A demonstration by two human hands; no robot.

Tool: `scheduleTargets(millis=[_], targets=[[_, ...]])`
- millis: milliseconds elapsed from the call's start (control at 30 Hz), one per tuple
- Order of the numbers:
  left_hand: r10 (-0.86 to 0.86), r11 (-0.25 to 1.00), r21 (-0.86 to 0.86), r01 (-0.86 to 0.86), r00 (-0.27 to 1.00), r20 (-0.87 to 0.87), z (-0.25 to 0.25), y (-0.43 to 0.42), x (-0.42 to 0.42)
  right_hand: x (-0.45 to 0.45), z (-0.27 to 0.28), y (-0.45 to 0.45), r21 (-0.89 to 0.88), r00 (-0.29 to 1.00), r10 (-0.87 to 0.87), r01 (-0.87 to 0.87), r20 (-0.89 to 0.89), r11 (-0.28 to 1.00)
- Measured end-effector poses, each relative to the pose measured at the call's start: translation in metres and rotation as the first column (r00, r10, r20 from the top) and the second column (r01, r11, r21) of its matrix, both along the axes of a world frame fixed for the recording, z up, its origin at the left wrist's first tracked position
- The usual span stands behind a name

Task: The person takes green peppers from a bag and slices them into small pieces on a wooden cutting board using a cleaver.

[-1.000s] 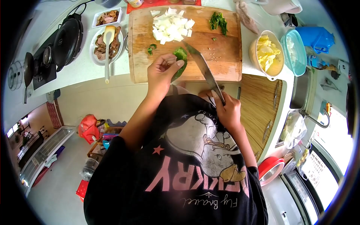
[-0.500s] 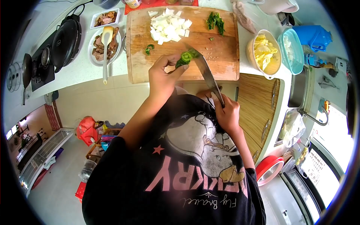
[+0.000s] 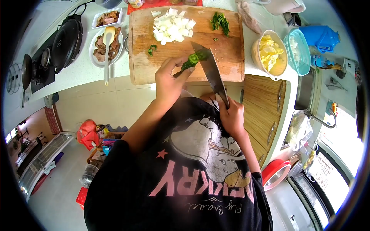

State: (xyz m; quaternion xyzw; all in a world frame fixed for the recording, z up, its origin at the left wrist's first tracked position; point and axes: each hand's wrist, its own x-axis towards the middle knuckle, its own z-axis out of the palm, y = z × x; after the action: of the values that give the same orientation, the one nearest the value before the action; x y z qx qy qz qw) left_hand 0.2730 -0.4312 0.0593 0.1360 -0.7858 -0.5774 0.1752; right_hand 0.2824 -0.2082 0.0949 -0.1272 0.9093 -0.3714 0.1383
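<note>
My left hand [image 3: 169, 75] pinches a cut green pepper [image 3: 191, 60] over the front of the wooden cutting board [image 3: 144, 29]. In my right hand [image 3: 232, 117] is the handle of a kitchen knife [image 3: 211, 70]; its broad blade points away from me, its edge close beside the pepper's cut end. Chopped white pieces [image 3: 173, 26], likely onion or cabbage, lie heaped at the back of the board. A small pile of sliced green pepper [image 3: 220, 23] rests at the back right, and a curled green scrap [image 3: 152, 49] lies on the left. Pale seeds are scattered near the blade.
Left of the board stand a plate of sliced meat [image 3: 99, 55] with a spatula [image 3: 108, 52] across it and a smaller meat tray [image 3: 108, 18]. To the right are a bowl of yellow-green leaves [image 3: 269, 56], a turquoise basket [image 3: 300, 57] and a sink [image 3: 305, 90].
The knife blade has turned slightly, showing more of its flat side beside the pepper. My left hand keeps its pinch on the pepper. The whole view has shifted a little.
</note>
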Motion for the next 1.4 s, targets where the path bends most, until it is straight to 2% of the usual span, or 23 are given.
scheduleTargets(millis=[267, 367, 467, 567, 833, 900, 1000, 1100, 1233, 1400], targets=[[-0.006, 0.992, -0.126, -0.005, 0.996, -0.087, -0.011, -0.006, -0.007, -0.004, 0.01, 0.001, 0.07, 0.989, -0.012, 0.001, 0.145, 0.998], [-0.045, 0.966, -0.259, 0.011, 0.991, -0.129, -0.023, -0.005, -0.008, -0.007, 0.007, -0.001, 0.052, 0.989, -0.022, 0.015, 0.143, 0.999], [-0.048, 0.965, -0.262, 0.021, 0.994, -0.098, -0.026, -0.006, -0.013, -0.01, -0.005, 0.002, 0.011, 0.993, -0.026, 0.025, 0.114, 1.0], [0.005, 0.983, -0.182, -0.018, 0.997, -0.071, -0.031, -0.004, -0.025, -0.009, -0.008, 0.003, 0.011, 0.991, -0.049, 0.048, 0.125, 0.999], [-0.09, 0.959, -0.277, 0.059, 0.991, -0.103, -0.049, 0.003, -0.035, -0.018, -0.019, 0.004, 0.082, 0.978, -0.085, 0.07, 0.192, 0.994], [-0.1, 0.954, -0.292, 0.063, 0.988, -0.114, -0.055, -0.001, -0.036, -0.017, -0.029, 0.006, 0.079, 0.987, -0.058, 0.046, 0.152, 0.996], [-0.051, 0.996, -0.077, 0.05, 0.999, -0.016, -0.069, -0.001, -0.035, -0.018, -0.034, 0.003, 0.082, 0.984, -0.084, 0.071, 0.158, 0.994], [-0.055, 0.936, 0.351, 0.014, 0.993, 0.108, -0.077, -0.005, -0.035, -0.02, -0.038, 0.001, 0.041, 0.981, -0.124, 0.119, 0.15, 0.992], [-0.094, 0.833, 0.552, 0.027, 0.991, 0.093, -0.079, -0.015, -0.037, -0.022, -0.035, 0.0, 0.019, 0.971, -0.161, 0.16, 0.175, 0.987], [-0.098, 0.768, 0.641, 0.0, 0.988, 0.117, -0.092, -0.025, -0.037, -0.027, -0.028, -0.003, -0.046, 0.956, -0.187, 0.203, 0.226, 0.978]])
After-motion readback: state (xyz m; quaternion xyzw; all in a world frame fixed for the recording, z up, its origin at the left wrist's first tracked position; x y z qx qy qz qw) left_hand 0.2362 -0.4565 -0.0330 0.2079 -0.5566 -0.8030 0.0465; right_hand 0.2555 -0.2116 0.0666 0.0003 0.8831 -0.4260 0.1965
